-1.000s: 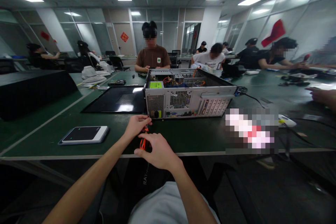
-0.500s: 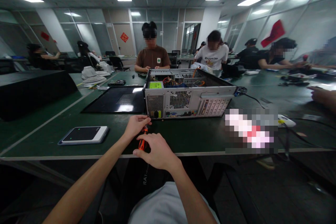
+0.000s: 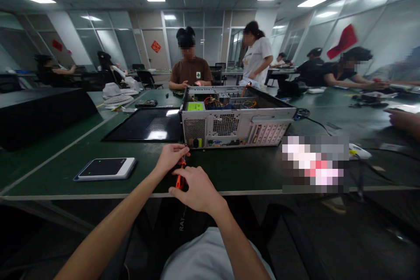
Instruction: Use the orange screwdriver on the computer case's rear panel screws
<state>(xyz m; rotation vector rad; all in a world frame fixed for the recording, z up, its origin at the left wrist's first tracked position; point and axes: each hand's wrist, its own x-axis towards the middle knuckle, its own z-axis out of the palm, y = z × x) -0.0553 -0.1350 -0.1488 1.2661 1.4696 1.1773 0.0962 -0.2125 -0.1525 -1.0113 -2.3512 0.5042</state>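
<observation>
An open computer case (image 3: 236, 129) lies on the green table with its rear panel facing me. My right hand (image 3: 197, 188) has its fingers around the orange and black handle of a screwdriver (image 3: 179, 180). The screwdriver's shaft points away from me to the case's lower left corner. At that corner my left hand (image 3: 172, 157) is closed in a pinch by the screwdriver's tip; whatever lies between its fingertips is too small to make out.
Left of the case lies a black side panel (image 3: 144, 124). A white device with a dark screen (image 3: 106, 167) is near the front edge (image 3: 256, 191). Cables and a white power strip (image 3: 360, 152) are at right. People sit around the tables.
The screwdriver handle has turned and shifted slightly within my right hand. My left hand stays at the corner. Across the table, a person in a white shirt has risen and turned aside.
</observation>
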